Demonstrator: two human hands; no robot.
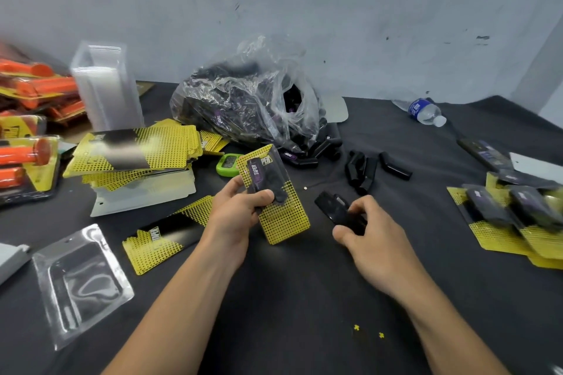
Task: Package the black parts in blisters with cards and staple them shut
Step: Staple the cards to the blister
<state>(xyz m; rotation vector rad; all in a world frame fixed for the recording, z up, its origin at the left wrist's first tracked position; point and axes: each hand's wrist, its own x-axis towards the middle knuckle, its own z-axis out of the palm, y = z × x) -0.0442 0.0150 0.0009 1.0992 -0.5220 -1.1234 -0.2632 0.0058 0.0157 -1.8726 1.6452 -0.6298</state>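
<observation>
My left hand [236, 210] grips a filled blister pack [275, 201] with a yellow dotted card and a black part inside, held tilted above the dark table. Just to its right, my right hand [370, 228] curls around a black stapler [335, 210] that lies low over the cloth. Loose black parts [364, 169] lie behind the hands, spilling from a clear plastic bag [243, 100]. A stack of yellow cards [134, 151] sits at the left, one single card [164, 234] and an empty clear blister [80, 280] lie nearer me. Finished packs [518, 216] pile up at the right.
Orange-part packs [27, 131] crowd the far left beside a tall stack of clear blisters [105, 85]. A green timer [228, 163] sits behind the held pack. A water bottle [425, 111] lies at the back right. A grey wall closes off the table's far side.
</observation>
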